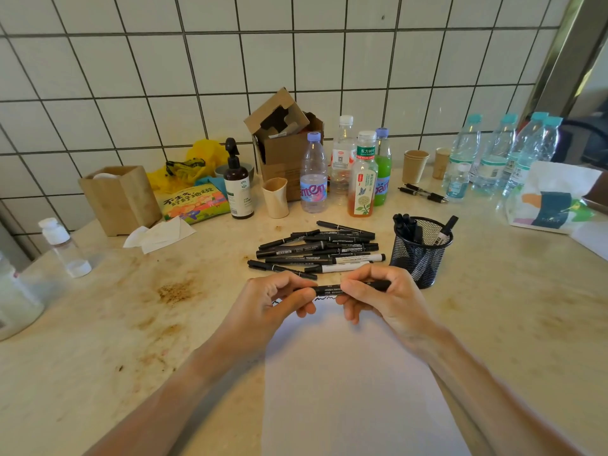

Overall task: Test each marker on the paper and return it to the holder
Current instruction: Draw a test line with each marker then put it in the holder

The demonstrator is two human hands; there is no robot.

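Both hands, left hand (273,299) and right hand (378,296), grip one black marker (329,287) level above the paper (345,390), just before the mesh holder (422,255); fingers hide its ends and part of the scribbles (325,298).

The sheet of paper (355,373) lies flat on the countertop (115,324), nearest the viewer. Both hands meet above its far edge — left hand (276,301) to the left, right hand (378,297) to the right — with one marker (329,287) held level between them. Directly behind the hands lies the pile of markers (316,251). The mesh holder (421,255) stands just right of the pile, with markers upright in it. Behind the pile, a row of drink bottles (345,169) stands before the cardboard box (283,143), which sits against the tiled wall (131,77). Two pens (422,193) lie right of that row.
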